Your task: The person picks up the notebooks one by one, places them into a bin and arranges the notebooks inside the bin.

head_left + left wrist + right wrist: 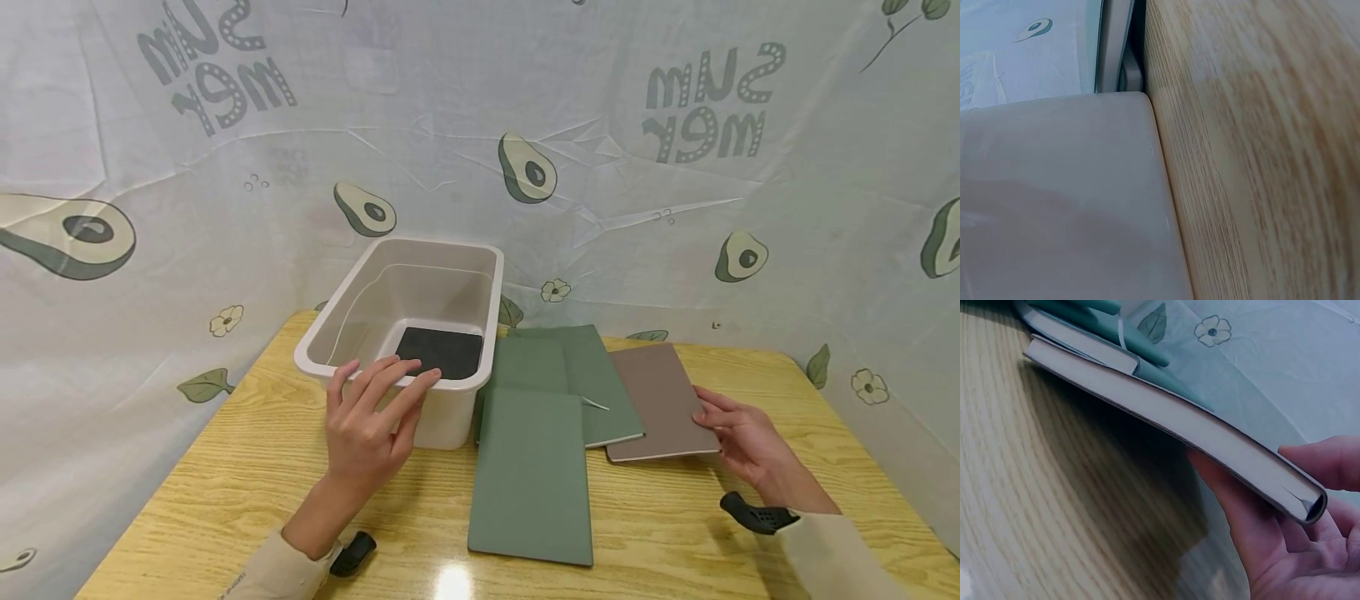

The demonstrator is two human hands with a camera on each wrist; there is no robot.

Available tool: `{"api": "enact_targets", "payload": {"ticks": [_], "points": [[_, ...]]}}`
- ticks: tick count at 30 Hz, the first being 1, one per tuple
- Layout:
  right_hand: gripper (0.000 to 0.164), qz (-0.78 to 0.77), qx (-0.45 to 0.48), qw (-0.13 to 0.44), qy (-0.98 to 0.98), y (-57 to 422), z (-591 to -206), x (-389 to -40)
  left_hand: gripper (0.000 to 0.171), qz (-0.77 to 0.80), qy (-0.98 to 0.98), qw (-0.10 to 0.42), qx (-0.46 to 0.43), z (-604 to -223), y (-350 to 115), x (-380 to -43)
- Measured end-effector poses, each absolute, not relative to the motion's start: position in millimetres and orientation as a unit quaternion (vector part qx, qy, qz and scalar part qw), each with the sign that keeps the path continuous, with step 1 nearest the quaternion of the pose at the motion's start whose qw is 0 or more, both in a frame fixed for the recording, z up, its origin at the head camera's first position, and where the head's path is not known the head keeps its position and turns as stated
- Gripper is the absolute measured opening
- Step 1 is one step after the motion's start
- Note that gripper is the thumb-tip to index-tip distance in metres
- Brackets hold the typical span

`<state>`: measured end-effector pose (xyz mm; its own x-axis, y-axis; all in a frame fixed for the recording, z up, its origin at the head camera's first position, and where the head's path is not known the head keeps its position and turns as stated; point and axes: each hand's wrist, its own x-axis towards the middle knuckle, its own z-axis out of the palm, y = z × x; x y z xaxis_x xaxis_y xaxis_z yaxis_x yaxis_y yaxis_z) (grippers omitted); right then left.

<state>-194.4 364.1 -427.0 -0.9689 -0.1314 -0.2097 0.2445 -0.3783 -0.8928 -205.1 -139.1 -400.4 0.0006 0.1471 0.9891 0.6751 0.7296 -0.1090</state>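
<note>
On the right, my right hand (750,437) pinches the right edge of a brown notebook (660,408). The right wrist view shows fingers on both faces of the notebook (1172,425), its held end raised and tilted above the wood. My left hand (375,425) rests at the near rim of a pale plastic bin (495,317), fingers extended over the rim. A flat black rectangular item (442,352) lies on the bin's floor. The bin's smooth outer wall (1054,200) fills much of the left wrist view, where the left hand does not show.
Several green notebooks overlap between the bin and the brown one; the front green notebook (531,479) reaches toward the near edge. A thin white ribbon (595,403) sticks out among them. A printed cloth (450,108) hangs behind the wooden table (225,467).
</note>
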Motion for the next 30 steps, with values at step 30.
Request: {"api": "enact_targets", "payload": {"ticks": [30], "points": [[0.057,-0.829,-0.055,0.091,0.549,398,-384,-190,0.022,-0.208,-0.680,0.634,-0.304,-402,-140,-205]]}}
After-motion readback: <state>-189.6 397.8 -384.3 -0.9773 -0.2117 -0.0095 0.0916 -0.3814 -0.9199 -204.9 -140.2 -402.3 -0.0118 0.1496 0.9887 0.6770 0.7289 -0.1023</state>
